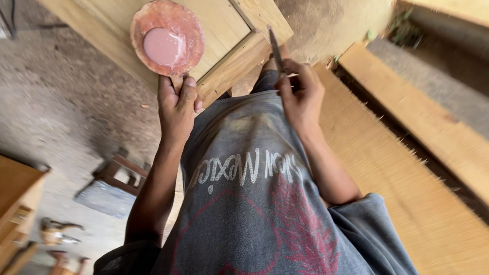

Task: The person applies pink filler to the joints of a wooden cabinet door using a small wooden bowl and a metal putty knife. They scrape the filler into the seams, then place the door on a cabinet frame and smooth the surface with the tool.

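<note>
Your left hand (176,100) is closed round the short handle of the round dish (167,37), thumb and fingers wrapped tight; the dish sits over the framed wooden panel (229,23), close to the panel's near rail and a little in from its corner, and whether it rests on the wood or hangs just above it cannot be told; a pool of smooth pink paste (162,45) lies in its middle, ringed by a crusted reddish rim; your right hand (301,96) is closed in a pinch on a thin flat tool (275,46), its tip pointing away from you past the panel's corner, apart from the dish; to my mind, do this well by keeping the dish level so the paste stays pooled, holding your left wrist steady, and bringing the tool in low and flat so it lifts only a small load from the pool's edge, not from the dried crust; keep the pinch light enough that the blade can flex; the tool is blurred, so it may be a narrow blade or a stick, and its tip cannot be read; your shirt (253,208) covers the middle of the view and hides what lies under your forearms; the panel's far part is cut off at the top edge; the timber planks (429,122) to your right and the small items on the floor (56,109) are too soft to make out.
</note>
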